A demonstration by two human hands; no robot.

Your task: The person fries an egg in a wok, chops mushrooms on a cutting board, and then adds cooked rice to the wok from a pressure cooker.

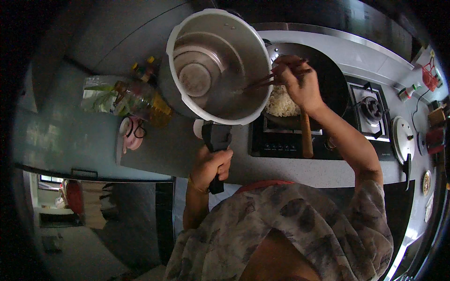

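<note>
My left hand (211,167) grips the black handle of a metal pressure-cooker pot (225,45), which is tilted so its inside shows. Over the pot's right rim, my right hand (299,84) holds dark chopsticks (260,81) whose tips reach into the pot. Below that hand, a mound of pale noodle-like food (282,102) lies in a dark wok (328,77) on the stove. The wok's wooden handle (307,137) points toward me. Whether anything remains in the pot is hard to tell.
A gas burner (372,109) is right of the wok, with a pressure-cooker lid (403,137) farther right. On the left stand an oil bottle (160,110), a bag with green vegetables (102,95) and a pink appliance with a dark cord (133,135). A small dish (426,182) sits far right.
</note>
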